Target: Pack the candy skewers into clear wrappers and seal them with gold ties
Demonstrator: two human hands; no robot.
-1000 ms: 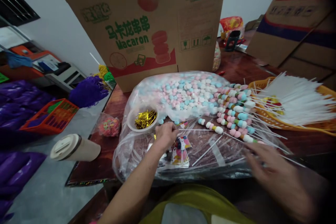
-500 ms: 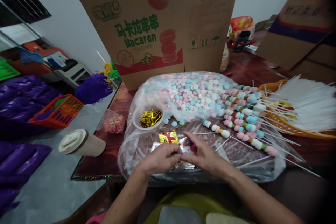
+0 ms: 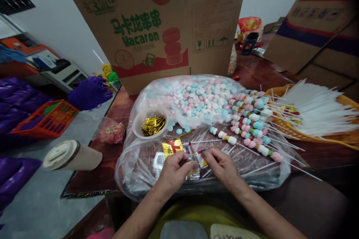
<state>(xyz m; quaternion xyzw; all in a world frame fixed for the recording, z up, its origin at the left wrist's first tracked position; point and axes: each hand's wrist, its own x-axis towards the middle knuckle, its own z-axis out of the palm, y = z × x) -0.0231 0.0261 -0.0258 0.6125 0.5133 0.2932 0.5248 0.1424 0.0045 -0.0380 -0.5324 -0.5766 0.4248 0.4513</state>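
Dark reddish-brown bench [image 3: 92, 171] carries a clear plastic sheet [image 3: 131, 171]. Left hand [image 3: 176, 170] and right hand [image 3: 221, 164] sit slightly apart at the small printed packets [image 3: 193, 157]; exact grip cannot be determined. Skewered sweets [image 3: 252, 123] lie to their right, before the yellow basket [image 3: 311, 134].

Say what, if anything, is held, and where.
Left hand and right hand pinch printed wrapping at opposite sides; one piece or two, I cannot tell.
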